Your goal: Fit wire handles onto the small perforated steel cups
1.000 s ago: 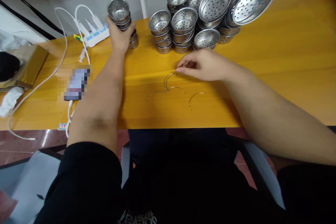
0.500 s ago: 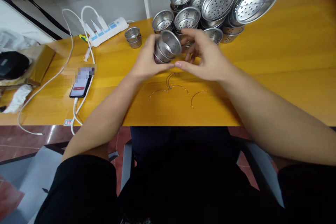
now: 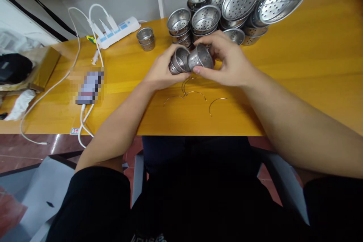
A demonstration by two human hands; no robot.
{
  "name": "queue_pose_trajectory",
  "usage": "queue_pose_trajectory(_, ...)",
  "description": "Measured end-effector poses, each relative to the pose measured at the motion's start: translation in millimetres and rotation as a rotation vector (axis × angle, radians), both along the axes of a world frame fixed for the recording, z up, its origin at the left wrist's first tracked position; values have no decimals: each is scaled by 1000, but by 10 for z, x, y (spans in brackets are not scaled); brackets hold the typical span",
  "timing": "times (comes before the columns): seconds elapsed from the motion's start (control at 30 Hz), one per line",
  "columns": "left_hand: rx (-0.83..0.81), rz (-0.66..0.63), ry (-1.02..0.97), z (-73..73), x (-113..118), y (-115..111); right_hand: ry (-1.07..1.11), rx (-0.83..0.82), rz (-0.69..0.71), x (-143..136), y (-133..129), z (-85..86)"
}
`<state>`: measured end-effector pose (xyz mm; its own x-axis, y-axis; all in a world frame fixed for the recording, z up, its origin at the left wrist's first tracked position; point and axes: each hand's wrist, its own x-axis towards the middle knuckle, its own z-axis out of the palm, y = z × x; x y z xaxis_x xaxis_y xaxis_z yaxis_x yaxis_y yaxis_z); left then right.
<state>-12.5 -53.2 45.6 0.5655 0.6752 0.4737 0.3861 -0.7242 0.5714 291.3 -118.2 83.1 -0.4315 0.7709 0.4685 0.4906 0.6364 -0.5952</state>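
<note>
My left hand (image 3: 159, 70) is closed around a few nested small steel cups (image 3: 181, 59), their mouths tipped to the right. Between the thumb and fingers of my right hand (image 3: 231, 60) is another small perforated steel cup (image 3: 200, 57), tilted on its side. Its left end touches or overlaps the open rim of the nested cups; the exact contact is hard to make out. Both hands are just above the table. Below them lie several thin curved wires (image 3: 195, 92), one of them a separate wire arc (image 3: 211, 106) to the right.
Stacked perforated steel bowls (image 3: 205, 19) of several sizes stand behind my hands, with a wide tilted bowl (image 3: 285, 0) at the right. Two small stacked cups (image 3: 146, 39) sit further left. A power strip (image 3: 121, 32), white cables and a phone (image 3: 90, 87) occupy the left side.
My right hand, earlier apart from the cups with nothing visible in its fingers, now grips a cup beside the left hand's stack. The view has shifted slightly.
</note>
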Motion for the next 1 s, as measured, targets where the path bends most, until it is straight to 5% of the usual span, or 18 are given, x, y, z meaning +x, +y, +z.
queue_pose_trajectory(0.27, -83, 175, -159, -255, -643, 593, -228, -47, -30, 263, 140, -41)
queue_pose_trajectory(0.5, -183, 189, -277, -519, -787, 837, -370, -70, 20, 296, 159, -85)
queue_pose_trajectory(0.77, -178, 210, -299, -574, -813, 884, -460, -55, 32, 257, 177, -158)
queue_pose_trajectory(1.0, -81, 279, -341, -302, -686, 741, -341, -23, 17, 329, -75, 324)
